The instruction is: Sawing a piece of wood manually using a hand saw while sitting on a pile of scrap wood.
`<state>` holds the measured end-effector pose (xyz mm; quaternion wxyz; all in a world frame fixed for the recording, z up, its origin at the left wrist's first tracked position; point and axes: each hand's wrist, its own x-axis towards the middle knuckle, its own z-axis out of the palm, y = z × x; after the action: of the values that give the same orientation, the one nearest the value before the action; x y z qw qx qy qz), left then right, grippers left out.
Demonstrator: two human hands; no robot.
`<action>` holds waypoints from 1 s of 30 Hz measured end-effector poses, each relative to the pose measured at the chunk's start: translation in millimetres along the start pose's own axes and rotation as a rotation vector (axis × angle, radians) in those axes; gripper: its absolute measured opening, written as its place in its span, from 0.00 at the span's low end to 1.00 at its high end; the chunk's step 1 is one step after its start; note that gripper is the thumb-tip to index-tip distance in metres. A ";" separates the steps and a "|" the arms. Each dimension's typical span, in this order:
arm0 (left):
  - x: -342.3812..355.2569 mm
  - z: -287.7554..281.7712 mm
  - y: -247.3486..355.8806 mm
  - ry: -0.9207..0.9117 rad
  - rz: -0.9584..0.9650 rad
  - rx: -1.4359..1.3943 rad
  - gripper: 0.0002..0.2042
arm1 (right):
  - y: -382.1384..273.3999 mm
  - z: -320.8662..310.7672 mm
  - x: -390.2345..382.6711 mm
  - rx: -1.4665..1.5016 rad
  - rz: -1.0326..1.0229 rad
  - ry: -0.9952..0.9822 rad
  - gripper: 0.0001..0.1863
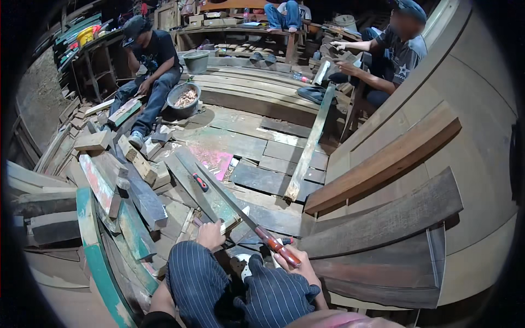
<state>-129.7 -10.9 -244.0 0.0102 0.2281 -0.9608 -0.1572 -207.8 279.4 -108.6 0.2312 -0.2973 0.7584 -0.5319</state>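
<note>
My right hand (294, 261) is closed around the reddish-brown wooden handle of a long-bladed knife (234, 208). Its narrow dark blade points forward and to the left, above the planks. My left hand (211, 235) is closed beside the near end of a weathered board (188, 180), next to pale wood; what its fingers hold is hard to make out. A small red-and-black tool (200, 182) lies on that board, left of the blade. Both hands are just in front of my knees, in striped trousers (199, 270).
Scrap wood (128, 186) is piled on my left. Planks (383, 158) lean against the right-hand panel, and a long strip (310, 145) slants ahead. One person (153, 60) sits front left by a bucket of shavings (184, 100), another (402, 54) front right; a third sits behind.
</note>
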 end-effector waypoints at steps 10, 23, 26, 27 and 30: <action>-3.5 -10.8 2.0 -0.005 0.008 -0.062 0.16 | 3.9 2.7 0.7 0.001 -0.036 0.015 0.10; -1.5 0.3 -1.5 0.052 0.022 -0.058 0.15 | 6.5 1.1 -1.6 0.070 -0.006 0.007 0.11; -0.4 0.1 1.2 0.052 0.035 -0.059 0.15 | 11.1 -1.7 -1.8 0.071 -0.010 0.005 0.11; -0.8 -0.7 0.9 0.047 0.032 -0.059 0.15 | 11.8 -0.8 -1.3 0.077 -0.016 0.003 0.12; -4.1 -2.0 0.1 0.033 0.007 -0.042 0.15 | 15.6 2.2 -0.4 0.090 -0.009 -0.011 0.11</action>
<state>-125.8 -9.5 -241.8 0.0313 0.2271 -0.9577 -0.1738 -209.2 282.2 -124.1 0.2460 -0.2927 0.7310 -0.5651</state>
